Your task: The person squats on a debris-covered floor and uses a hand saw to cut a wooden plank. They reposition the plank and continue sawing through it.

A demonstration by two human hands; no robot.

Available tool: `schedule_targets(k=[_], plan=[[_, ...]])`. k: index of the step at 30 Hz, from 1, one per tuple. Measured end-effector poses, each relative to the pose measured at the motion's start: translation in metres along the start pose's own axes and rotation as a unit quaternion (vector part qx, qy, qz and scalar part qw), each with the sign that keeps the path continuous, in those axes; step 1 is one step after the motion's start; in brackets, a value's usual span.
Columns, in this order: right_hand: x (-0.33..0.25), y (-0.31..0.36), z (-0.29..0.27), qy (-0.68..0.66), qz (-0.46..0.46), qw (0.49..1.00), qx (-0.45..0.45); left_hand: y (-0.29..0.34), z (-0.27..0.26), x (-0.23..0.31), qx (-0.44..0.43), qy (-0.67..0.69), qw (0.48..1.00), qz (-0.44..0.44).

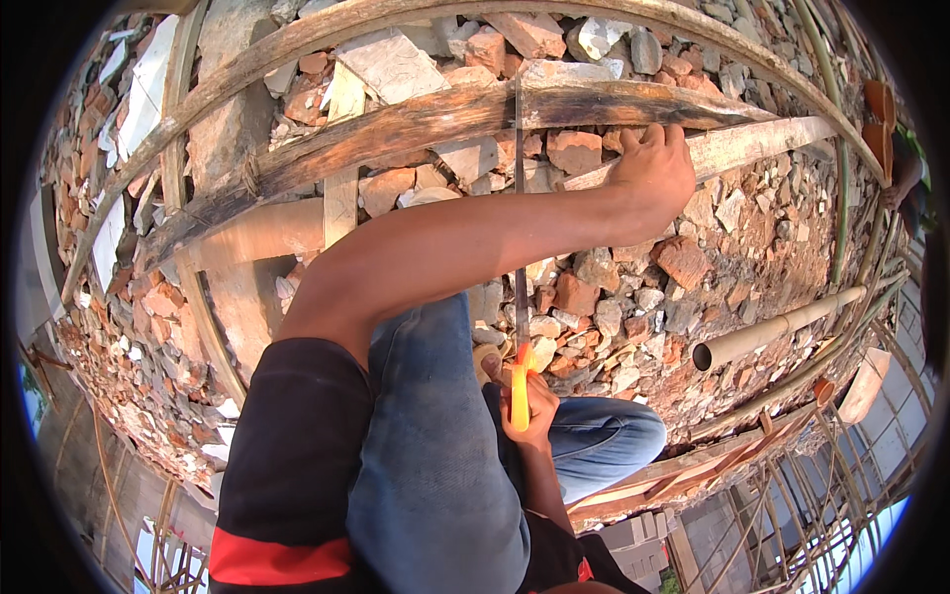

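A handsaw with a yellow-orange handle [520, 391] is gripped in my right hand [537, 408], low in the middle. Its thin blade [522, 287] runs away from me, passes beneath my left forearm and crosses a dark, weathered wooden beam [426, 124]. My left arm stretches across to the right. There my left hand [653, 178] is closed over a pale wooden plank [752, 148] lying along the near side of the beam, its fingertips by the beam's edge. The grip's underside is hidden. My bent knees in jeans flank the saw handle.
Broken bricks and rubble [683, 259] cover the ground. A long curved pole [396, 20] arches beyond the beam. At right lie a hollow pipe [772, 325] and several bamboo poles. Another person's hand [899, 188] shows at the right edge. Boards [341, 203] lie under the beam's left part.
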State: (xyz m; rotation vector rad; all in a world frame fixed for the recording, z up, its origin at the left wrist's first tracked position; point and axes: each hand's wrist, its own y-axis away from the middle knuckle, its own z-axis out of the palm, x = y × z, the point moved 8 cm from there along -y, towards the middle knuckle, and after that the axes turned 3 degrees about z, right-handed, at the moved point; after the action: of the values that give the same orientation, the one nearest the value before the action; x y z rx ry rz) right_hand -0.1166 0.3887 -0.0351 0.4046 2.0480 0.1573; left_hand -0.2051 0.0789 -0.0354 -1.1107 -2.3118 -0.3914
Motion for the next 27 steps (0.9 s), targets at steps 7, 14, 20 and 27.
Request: schedule_targets(k=[7,14,20,27], plan=[[-0.002,-0.006,-0.003,0.009,-0.017,1.000,0.000,0.025,-0.023,-0.008,0.018,0.104,0.993,-0.046],[-0.005,-0.016,0.001,-0.033,0.010,0.999,0.003,0.063,-0.052,0.006,-0.055,0.134,0.989,-0.035],[-0.002,-0.024,0.016,-0.052,0.049,0.997,0.001,0.080,-0.077,0.015,-0.080,0.077,0.994,-0.021],[-0.011,-0.037,0.017,-0.045,0.034,0.998,0.028,0.092,-0.083,0.038,0.002,-0.113,0.991,0.070]])
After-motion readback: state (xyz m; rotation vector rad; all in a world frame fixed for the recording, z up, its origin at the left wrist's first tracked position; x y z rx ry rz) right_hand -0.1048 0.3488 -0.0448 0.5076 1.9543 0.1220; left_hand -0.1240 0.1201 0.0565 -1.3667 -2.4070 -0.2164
